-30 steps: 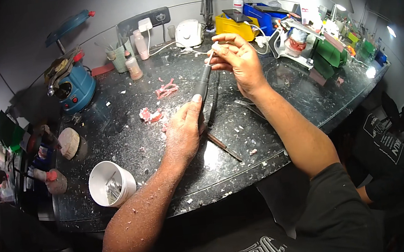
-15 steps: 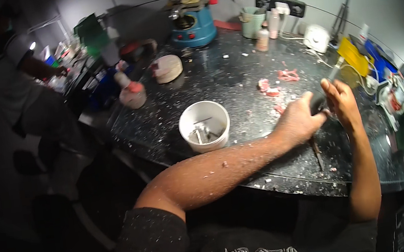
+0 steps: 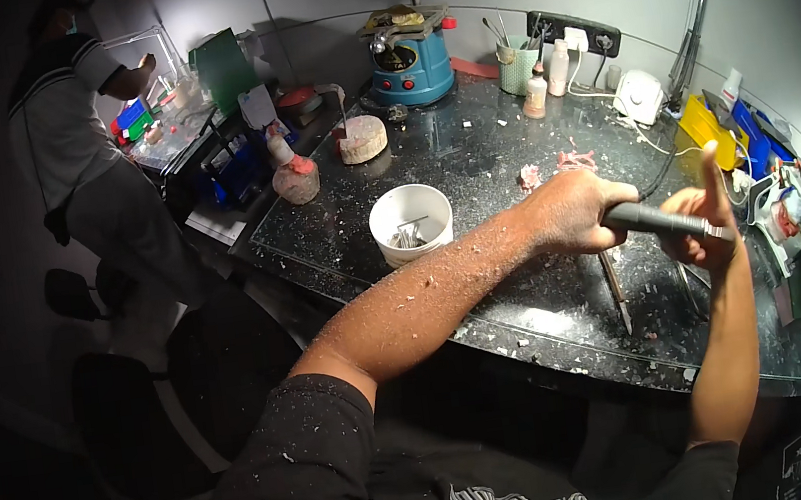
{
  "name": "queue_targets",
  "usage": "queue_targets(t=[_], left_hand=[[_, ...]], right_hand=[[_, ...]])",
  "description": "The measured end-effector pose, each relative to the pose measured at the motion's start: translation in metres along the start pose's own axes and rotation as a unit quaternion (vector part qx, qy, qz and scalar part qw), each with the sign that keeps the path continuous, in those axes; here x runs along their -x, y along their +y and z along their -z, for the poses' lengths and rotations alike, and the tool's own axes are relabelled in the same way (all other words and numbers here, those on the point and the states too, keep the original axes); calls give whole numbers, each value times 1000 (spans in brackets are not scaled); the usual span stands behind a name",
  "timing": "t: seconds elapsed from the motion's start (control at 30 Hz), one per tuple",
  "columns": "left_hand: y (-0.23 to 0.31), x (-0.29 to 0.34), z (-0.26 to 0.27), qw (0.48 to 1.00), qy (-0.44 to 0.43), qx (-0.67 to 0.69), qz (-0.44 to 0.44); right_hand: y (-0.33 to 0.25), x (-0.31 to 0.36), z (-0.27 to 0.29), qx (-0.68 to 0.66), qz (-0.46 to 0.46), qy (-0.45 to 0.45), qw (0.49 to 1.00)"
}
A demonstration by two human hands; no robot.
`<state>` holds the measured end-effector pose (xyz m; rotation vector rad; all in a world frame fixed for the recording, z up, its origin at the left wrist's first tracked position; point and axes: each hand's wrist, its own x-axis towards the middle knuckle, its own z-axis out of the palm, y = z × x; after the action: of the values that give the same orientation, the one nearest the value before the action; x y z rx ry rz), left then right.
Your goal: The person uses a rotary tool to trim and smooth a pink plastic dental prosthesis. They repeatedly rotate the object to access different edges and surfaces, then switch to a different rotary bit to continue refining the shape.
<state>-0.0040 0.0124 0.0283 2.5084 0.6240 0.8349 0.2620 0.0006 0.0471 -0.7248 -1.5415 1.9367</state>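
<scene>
We log a black workbench (image 3: 470,166), speckled with debris. Left hand (image 3: 584,214): we see it gripping one end of the handpiece. Right hand (image 3: 707,224): thumb up, fingers part-curled behind the far end; contact, we can't tell. White tub (image 3: 404,199) stands left of both hands, metal bits inside. Grey cylindrical handpiece (image 3: 659,219): we have it above the bench, between the hands, long axis left to right, dipping slightly rightward, left hand nearest its middle. Brown-handled tool (image 3: 615,286) lies below the left hand.
</scene>
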Motion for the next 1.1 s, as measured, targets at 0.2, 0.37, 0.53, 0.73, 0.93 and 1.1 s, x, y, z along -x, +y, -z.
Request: queue_targets(t=[0.2, 0.37, 0.53, 0.73, 0.93, 1.1], left_hand=[[20, 3, 7, 949, 105, -291, -53], [58, 84, 61, 914, 119, -358, 149], [29, 133, 113, 845, -60, -245, 471], [-56, 92, 109, 891, -44, -296, 341], [-111, 54, 100, 903, 95, -356, 223], [-97, 18, 66, 929, 155, -335, 4]], right_hand=[[5, -14, -43, 118, -85, -24, 989], [14, -15, -27, -81, 47, 51, 994], [29, -30, 2, -76, 239, 81, 965], [43, -39, 7, 12, 226, 219, 949], [49, -44, 19, 52, 234, 239, 941], [50, -43, 16, 101, 259, 299, 913]])
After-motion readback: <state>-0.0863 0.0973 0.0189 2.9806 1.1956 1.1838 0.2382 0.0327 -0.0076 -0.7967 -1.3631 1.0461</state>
